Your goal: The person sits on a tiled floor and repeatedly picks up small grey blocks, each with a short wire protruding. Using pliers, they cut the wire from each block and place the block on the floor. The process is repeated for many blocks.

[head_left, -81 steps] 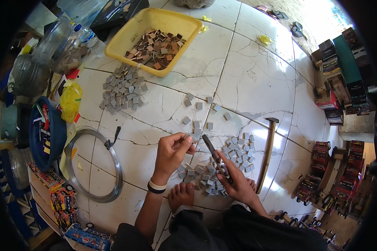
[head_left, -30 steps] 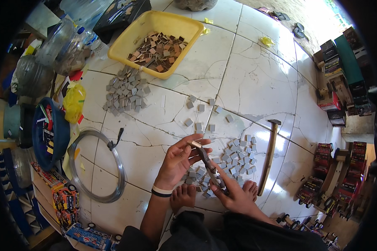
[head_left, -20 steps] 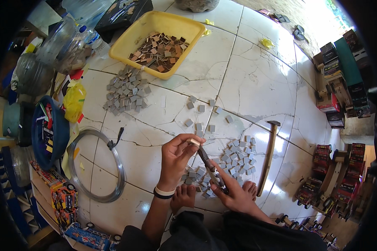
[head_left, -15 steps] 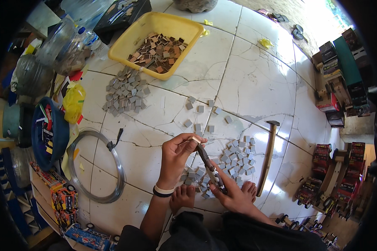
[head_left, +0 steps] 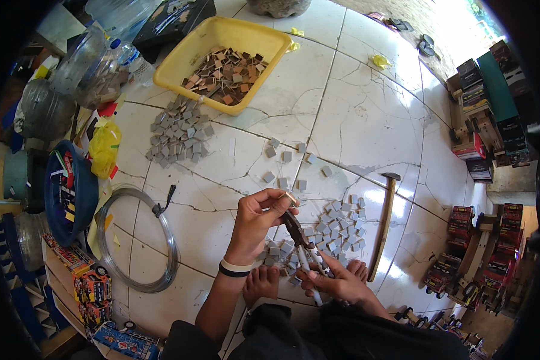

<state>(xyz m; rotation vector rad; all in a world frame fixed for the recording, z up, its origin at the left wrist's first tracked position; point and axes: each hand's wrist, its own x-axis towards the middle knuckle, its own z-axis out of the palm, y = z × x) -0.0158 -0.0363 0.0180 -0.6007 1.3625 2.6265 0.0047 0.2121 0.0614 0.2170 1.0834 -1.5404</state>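
- Pinching the block (head_left: 290, 197) between thumb and fingers, the left hand (head_left: 258, 217) is at the centre of the frame.
- Lower right of centre, the right hand (head_left: 340, 284) is clamped on the pliers (head_left: 295, 229) by their white handles, which stand spread.
- The pliers slant toward the upper left, their head just below the block; fingers hide whether they touch it.
- Grey squares (head_left: 342, 219) lie on the floor (head_left: 372, 108) around centre, with another pile (head_left: 179, 133) at upper left.
- Upper centre, the yellow tub (head_left: 164, 73) holds brown squares (head_left: 228, 75).
- The hammer (head_left: 383, 234) lies right of centre, the wire coil (head_left: 173, 249) left.
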